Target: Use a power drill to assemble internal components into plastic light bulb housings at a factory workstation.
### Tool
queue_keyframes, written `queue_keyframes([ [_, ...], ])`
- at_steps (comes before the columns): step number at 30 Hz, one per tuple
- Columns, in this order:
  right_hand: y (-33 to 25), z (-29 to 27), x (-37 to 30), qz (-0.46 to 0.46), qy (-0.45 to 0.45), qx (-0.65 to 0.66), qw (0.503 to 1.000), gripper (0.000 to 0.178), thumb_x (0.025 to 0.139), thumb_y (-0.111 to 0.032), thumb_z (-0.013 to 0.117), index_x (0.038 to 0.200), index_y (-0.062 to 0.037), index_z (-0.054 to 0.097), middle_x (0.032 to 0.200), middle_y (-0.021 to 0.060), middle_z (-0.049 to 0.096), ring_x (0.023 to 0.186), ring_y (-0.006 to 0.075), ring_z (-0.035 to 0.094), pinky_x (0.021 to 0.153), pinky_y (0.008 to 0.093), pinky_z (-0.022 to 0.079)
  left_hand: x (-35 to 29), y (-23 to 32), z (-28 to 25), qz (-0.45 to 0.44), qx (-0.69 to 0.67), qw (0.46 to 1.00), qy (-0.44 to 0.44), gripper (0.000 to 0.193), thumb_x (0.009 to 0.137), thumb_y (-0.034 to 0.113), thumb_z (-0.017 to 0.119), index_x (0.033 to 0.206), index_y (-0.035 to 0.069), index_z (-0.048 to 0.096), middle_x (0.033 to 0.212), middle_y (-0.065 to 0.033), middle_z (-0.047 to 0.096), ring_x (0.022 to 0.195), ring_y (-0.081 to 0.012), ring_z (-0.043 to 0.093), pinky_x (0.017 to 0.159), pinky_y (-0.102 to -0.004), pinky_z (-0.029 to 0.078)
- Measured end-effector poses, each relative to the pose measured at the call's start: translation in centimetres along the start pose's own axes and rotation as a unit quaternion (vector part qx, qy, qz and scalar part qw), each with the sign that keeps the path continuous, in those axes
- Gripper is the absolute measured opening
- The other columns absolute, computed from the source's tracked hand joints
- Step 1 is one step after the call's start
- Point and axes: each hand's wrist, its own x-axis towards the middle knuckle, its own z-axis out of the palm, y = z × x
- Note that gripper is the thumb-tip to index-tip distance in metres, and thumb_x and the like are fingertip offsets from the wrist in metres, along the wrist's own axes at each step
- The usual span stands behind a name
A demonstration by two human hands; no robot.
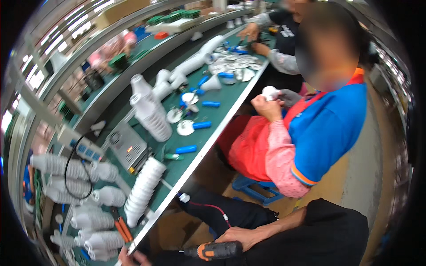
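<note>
My right hand [242, 236] is closed on an orange and black power drill [217, 251], which lies level over my dark-clothed lap. Just beyond it, a thin red cord [208, 207] with white ends crosses the dark cloth. At the bottom edge, my left hand [134, 257] is by the bench's pale front edge; it is blurred and cut off, so its fingers cannot be made out. Nearest to it on the bench lie orange-brown sticks [124, 229] and a long stack of white ribbed plastic cups [144, 190].
A metal power supply [128, 144] stands on the green bench [204, 153]. Blue cylinders [186, 149], white discs [185, 127] and more cup stacks [151, 111] spread along it. At right, a co-worker in blue [328, 124] holds a white part [269, 92]; another works farther back.
</note>
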Motion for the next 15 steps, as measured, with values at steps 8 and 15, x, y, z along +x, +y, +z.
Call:
queue_keyframes([
  [8,-1.7,-2.4,0.6,-0.065,-0.05,0.016,0.997,0.03,0.075,-0.023,0.069,0.093,-0.0005,0.059,0.083,0.02,0.066,0.084,0.0412,0.066,0.07,0.0469,0.05,4.0,2.0,9.1,0.147,0.009,0.989,-0.009,0.074,0.085,0.013,0.071,0.149,0.002,0.037,0.151,-0.0244,0.042,0.136,-0.0449,0.044,0.114,-0.0522,0.035],
  [15,-2.2,-3.3,0.5,-0.083,-0.103,-0.077,0.988,0.038,0.078,-0.019,0.068,0.112,-0.0022,0.068,0.107,0.0226,0.07,0.1,0.0402,0.067,0.081,0.0473,0.052,6.3,3.2,10.7,0.136,0.044,0.989,0.026,0.07,0.09,0.037,0.075,0.141,-0.002,0.047,0.136,-0.0246,0.056,0.124,-0.0419,0.056,0.105,-0.0492,0.045],
])
